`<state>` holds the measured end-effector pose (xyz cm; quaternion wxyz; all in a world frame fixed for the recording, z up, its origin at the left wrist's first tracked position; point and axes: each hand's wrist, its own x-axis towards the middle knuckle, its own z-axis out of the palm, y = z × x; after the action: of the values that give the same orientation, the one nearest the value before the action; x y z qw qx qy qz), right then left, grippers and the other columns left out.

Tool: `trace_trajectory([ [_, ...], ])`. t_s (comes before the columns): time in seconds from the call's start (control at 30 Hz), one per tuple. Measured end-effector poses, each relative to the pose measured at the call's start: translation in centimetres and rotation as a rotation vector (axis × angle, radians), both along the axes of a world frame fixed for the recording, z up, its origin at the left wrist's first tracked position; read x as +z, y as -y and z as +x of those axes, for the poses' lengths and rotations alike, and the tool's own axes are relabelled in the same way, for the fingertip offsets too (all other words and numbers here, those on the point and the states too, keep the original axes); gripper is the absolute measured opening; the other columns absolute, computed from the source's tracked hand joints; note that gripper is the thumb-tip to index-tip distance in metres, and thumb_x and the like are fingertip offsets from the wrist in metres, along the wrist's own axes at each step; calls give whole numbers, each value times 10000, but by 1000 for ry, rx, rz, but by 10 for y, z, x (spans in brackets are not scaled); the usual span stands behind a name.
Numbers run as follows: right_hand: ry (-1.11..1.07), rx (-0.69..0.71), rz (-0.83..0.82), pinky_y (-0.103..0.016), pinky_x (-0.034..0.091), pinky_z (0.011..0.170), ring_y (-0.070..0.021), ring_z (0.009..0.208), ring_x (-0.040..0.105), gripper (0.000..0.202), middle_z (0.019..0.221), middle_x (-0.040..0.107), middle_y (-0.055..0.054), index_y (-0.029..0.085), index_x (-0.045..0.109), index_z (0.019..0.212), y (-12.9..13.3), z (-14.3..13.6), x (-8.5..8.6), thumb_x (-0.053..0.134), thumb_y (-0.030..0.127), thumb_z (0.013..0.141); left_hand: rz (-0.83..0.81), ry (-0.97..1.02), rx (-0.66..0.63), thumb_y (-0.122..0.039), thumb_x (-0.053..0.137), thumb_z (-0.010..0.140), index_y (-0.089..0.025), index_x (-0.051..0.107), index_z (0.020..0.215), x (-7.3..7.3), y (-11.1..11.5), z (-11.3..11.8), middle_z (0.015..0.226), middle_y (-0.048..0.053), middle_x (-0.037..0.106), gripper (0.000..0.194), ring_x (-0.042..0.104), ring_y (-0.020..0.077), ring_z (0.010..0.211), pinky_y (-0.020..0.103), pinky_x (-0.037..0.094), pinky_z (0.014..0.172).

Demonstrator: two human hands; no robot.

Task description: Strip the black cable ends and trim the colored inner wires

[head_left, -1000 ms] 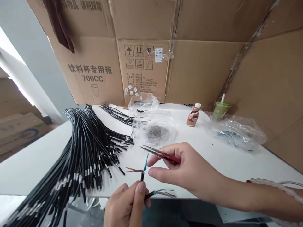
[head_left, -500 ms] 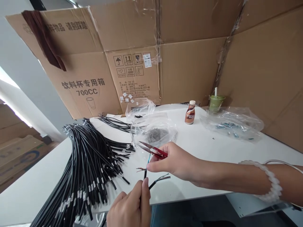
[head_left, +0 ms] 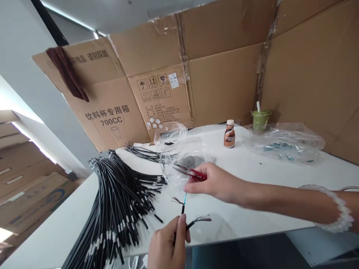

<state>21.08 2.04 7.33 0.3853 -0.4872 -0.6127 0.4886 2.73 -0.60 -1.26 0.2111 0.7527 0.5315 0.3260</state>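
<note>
My left hand (head_left: pixel 169 241), near the table's front edge, is closed on a black cable (head_left: pixel 183 209) whose stripped end points up. Frayed dark strands (head_left: pixel 177 200) spread to the left from that end, and a thin blue strand (head_left: pixel 185 198) rises to my right fingertips. A second stripped end with several thin wires (head_left: pixel 200 219) sticks out to the right of the left hand. My right hand (head_left: pixel 200 179) is closed around red-handled thread snips (head_left: pixel 198 174), with the blades pointing left. Its thumb and finger also pinch the top of the blue strand.
A large bundle of black cables (head_left: pixel 112 201) lies left on the white table (head_left: pixel 238 209). Behind the snips is a clear bag with grey strands (head_left: pixel 192 161). A brown bottle (head_left: pixel 229 134), a green cup (head_left: pixel 260 120) and a bag with blue bits (head_left: pixel 286 145) stand further back, before cardboard walls (head_left: pixel 221 86).
My right hand has moved up from the cable end, drawing the blue strand out straight. The frayed strands now fan apart more. The whole view has tilted and shifted.
</note>
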Motion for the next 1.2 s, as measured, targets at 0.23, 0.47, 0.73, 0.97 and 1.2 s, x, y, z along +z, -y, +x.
trace_trajectory([
  [0.23,489,310,124,-220,292,506,-79,553,376,231,661,547,28,148,737,923,6,24,31,680,256,728,-422,186,-261,-722,360,861,-204,439,517,27,6,4,498,-44,295,627,285,124,500,266,273,543],
  [0.47,607,367,219,-230,246,464,-71,494,344,122,511,441,63,169,714,726,8,24,29,662,279,708,-376,156,-299,-687,345,888,-199,419,511,25,10,5,486,-41,328,621,302,112,484,253,267,513],
  [0.73,264,571,-300,-253,141,461,-68,529,253,208,554,348,78,165,543,603,-1,35,33,693,259,710,107,-20,-459,-272,405,963,-190,490,555,26,10,3,474,-58,508,425,506,64,466,162,365,503],
  [0.97,-268,613,-638,-218,109,423,-36,434,160,303,483,296,124,162,481,613,-2,32,-8,756,217,728,414,30,-479,-125,392,924,-202,468,577,27,6,2,481,-66,523,364,523,56,447,147,392,481],
  [1.2,-566,627,-642,-205,144,393,-14,354,145,285,429,294,130,162,482,643,8,11,-33,722,271,751,679,93,-306,-108,376,917,-216,426,625,16,2,4,470,-74,508,315,467,85,392,243,362,490],
])
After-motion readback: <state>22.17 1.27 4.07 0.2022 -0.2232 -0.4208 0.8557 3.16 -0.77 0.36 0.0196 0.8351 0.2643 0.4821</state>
